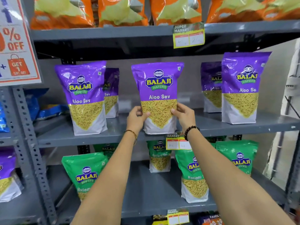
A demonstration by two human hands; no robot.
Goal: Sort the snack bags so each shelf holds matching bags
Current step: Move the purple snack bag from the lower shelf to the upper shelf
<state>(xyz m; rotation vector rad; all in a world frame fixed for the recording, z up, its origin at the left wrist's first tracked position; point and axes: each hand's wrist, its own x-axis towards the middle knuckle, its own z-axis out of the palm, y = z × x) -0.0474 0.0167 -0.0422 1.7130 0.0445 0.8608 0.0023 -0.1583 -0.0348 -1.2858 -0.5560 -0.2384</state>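
I hold a purple Aloo Sev bag [158, 96] upright at the middle of the middle shelf [211, 125], its white base sitting on or just above the grey shelf board near the front edge; I cannot tell whether it is fully set down. My left hand [137, 118] grips the bag's lower left edge, thumb across the front over the clear window, and my right hand [184, 115] grips the lower right edge the same way, so both hands are closed on this one bag from either side. A thin gold bangle [132, 133] sits on my left wrist and a dark bead bracelet [190, 131] on my right. On the same shelf, a second purple bag [86, 98] stands upright to the left with another purple bag [111, 93] just behind it, and to the right a purple bag [243, 88] stands at the front with one more [211, 86] behind it. The shelf above carries a row of orange bags [123, 12]. The shelf below [154, 207] holds green Ratlami Sev bags: one at the left [84, 174], one at the back centre [159, 156], one partly hidden by my right forearm [193, 176] and one at the right [238, 156]. A yellow price tag [177, 142] hangs from the middle shelf's front edge, touching my right wrist in this view. A sale sign [15, 41] hangs at the upper left.
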